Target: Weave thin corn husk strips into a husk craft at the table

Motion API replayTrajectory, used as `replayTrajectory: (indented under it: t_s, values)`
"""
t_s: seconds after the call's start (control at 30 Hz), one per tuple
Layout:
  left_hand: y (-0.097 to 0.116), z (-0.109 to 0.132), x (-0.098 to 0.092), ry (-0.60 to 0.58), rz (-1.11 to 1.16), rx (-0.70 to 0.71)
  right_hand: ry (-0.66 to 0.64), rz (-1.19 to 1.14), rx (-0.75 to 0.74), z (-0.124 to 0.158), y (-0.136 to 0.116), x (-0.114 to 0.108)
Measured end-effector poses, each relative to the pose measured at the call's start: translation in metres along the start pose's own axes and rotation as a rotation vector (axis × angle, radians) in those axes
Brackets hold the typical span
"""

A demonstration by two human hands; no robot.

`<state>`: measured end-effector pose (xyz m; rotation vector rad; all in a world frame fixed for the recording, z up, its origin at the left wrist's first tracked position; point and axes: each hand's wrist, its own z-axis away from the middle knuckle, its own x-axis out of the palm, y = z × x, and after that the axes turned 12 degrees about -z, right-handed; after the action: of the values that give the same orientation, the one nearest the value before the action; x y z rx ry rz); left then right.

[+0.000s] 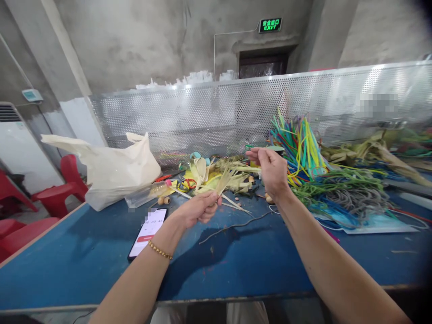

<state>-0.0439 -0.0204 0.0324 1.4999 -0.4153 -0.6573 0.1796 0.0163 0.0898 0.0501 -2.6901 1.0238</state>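
Observation:
My left hand (199,208) is closed around the base of a bundle of pale dried leaf strips (227,177) that fan up and to the right. My right hand (270,170) is raised above the table, its fingers pinched on the tip of one strip. Both hands hover over the blue table (84,261), in front of a heap of husks and leaf pieces (216,173).
A phone (148,231) with a timer lies left of my left wrist. A white plastic bag (114,171) and a clear bottle (148,193) sit at the left. Coloured strips (300,144) and tangled cords (347,193) cover the right. A perforated metal screen (219,117) backs the table. Red chairs (64,189) stand at left.

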Motion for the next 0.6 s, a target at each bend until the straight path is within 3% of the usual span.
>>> replayTrajectory:
  t_s: [0.1,0.17,0.23,0.37,0.6]
  values:
    - [0.000,0.001,-0.006,0.015,-0.123,-0.046,-0.416,0.370,-0.227,0.005,-0.010,-0.002]
    - [0.000,0.003,-0.009,0.030,-0.219,-0.077,-0.750,0.516,-0.283,0.013,-0.008,0.002]
    - [0.001,0.005,-0.013,0.070,-0.317,-0.102,-0.954,0.603,-0.302,0.021,0.000,0.006]
    - [0.003,0.008,-0.021,0.159,-0.468,-0.135,-1.059,0.654,-0.247,0.025,0.018,0.005]
    - [-0.001,0.010,-0.033,0.125,-0.563,-0.137,-1.092,0.534,-0.150,0.022,0.025,0.002]
